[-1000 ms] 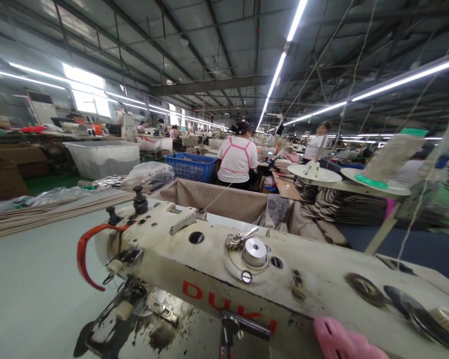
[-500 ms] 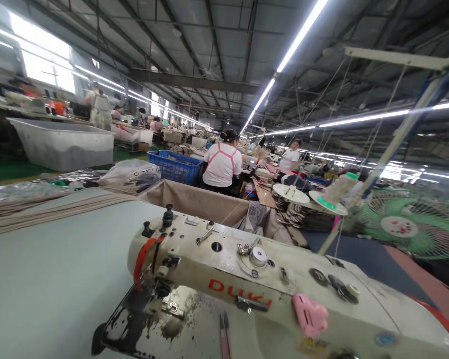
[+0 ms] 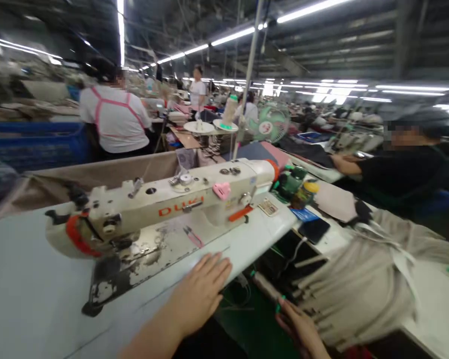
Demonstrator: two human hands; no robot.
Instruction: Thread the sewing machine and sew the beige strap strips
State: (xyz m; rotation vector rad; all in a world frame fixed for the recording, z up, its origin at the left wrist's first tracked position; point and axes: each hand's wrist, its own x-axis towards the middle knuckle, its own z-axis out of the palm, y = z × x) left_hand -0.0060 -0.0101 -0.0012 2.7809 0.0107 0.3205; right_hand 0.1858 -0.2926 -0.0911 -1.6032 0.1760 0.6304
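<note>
My left hand (image 3: 200, 291) lies flat on the pale table edge in front of the sewing machine (image 3: 164, 204), fingers stretched out and holding nothing. Lower and to the right, my right hand (image 3: 301, 324) has its fingers closed at the near end of a slim tan rod with green ends (image 3: 266, 286); blur hides its exact kind. Pink-handled thread snips (image 3: 193, 237) rest on the machine bed. Beside my right hand hangs a thick bundle of beige fabric pieces (image 3: 359, 289), tied with a white strip.
A phone (image 3: 314, 229) with a white cable and a yellow-lidded jar (image 3: 306, 193) stand on the right-hand table. A green fan (image 3: 269, 122) is behind the machine. One co-worker in black (image 3: 404, 164) sits at right; another in a white shirt (image 3: 114, 119) sits ahead.
The view has swung right and down. Both my hands have come into sight, along with the right-hand table, the beige bundle and the co-worker in black.
</note>
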